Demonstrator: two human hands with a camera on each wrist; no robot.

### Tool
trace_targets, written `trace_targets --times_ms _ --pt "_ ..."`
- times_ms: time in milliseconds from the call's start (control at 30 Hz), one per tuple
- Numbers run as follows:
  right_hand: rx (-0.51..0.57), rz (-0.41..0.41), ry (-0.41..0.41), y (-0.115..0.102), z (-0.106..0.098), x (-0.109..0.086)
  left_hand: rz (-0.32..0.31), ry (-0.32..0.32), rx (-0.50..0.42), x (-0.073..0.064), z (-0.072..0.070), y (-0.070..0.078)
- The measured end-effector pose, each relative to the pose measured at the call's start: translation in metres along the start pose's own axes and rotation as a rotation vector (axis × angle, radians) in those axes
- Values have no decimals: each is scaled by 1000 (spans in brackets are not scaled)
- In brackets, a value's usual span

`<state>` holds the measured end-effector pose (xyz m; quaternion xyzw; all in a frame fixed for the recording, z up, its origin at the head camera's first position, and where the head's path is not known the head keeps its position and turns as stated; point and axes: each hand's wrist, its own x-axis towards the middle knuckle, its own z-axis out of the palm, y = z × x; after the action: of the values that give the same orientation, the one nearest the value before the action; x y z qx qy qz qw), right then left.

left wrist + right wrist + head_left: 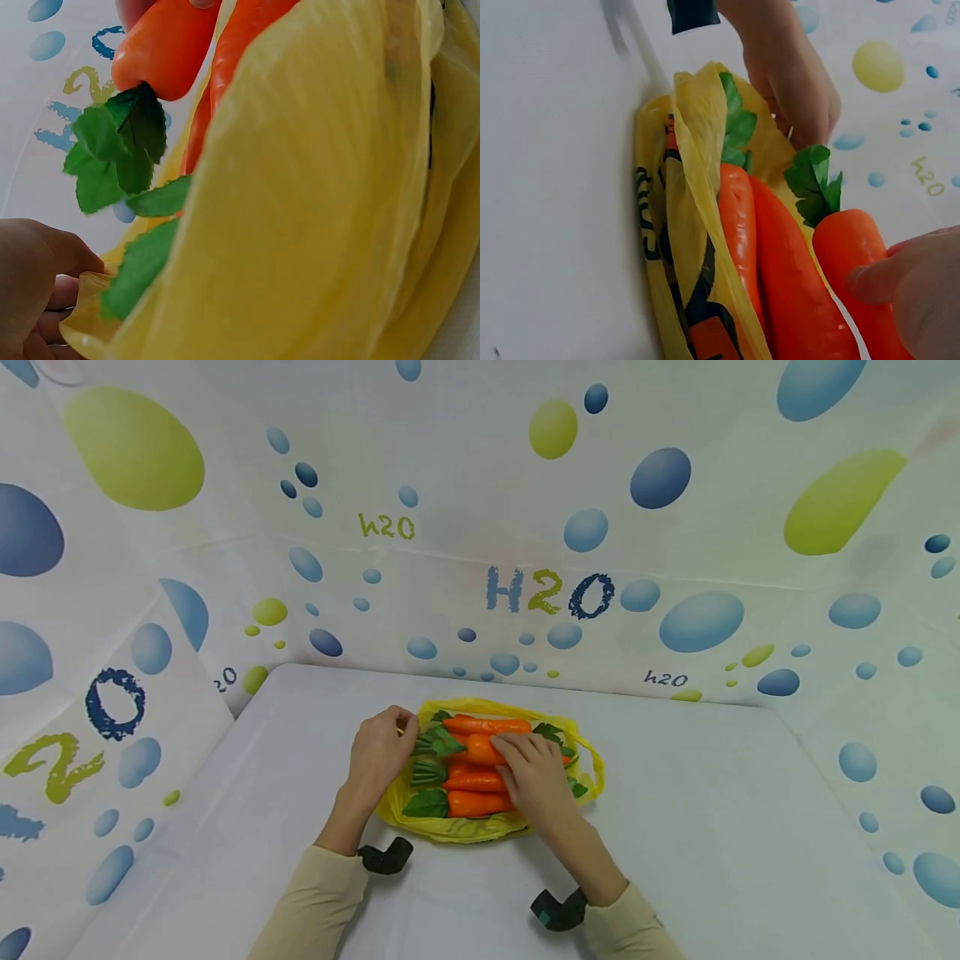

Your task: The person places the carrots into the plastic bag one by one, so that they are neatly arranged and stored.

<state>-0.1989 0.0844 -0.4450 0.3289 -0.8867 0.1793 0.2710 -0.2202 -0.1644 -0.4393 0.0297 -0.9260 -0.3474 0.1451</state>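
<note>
A yellow plastic bag [468, 833] lies on the table with its mouth spread around several glossy orange carrots [480, 803] with green leafy tops. My right hand [542, 781] grips one carrot [859, 232], its thumb along the side near the leafy end. That carrot sits above the others, its leaves pointing toward my left hand [381, 750]. At the bag's left end, my left hand pinches the rim between thumb and fingers, as the left wrist view shows. Dark print shows on the bag's side [686, 247] in the right wrist view.
A white cloth covers the table [712, 827]. Behind and beside it hang white sheets [465, 468] with blue and green drops and "H2O" lettering. Black camera mounts [558, 910] are on both wrists. A bag handle loop [597, 768] sticks out on the right.
</note>
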Motion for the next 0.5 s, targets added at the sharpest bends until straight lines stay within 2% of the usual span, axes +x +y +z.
trace_targets --times_ms 233,500 --pt "5 -9 -47 -5 6 -1 -8 0 -9 0 -1 0" --pt "11 -40 -51 -9 10 -3 -11 -12 -6 0 -2 0"
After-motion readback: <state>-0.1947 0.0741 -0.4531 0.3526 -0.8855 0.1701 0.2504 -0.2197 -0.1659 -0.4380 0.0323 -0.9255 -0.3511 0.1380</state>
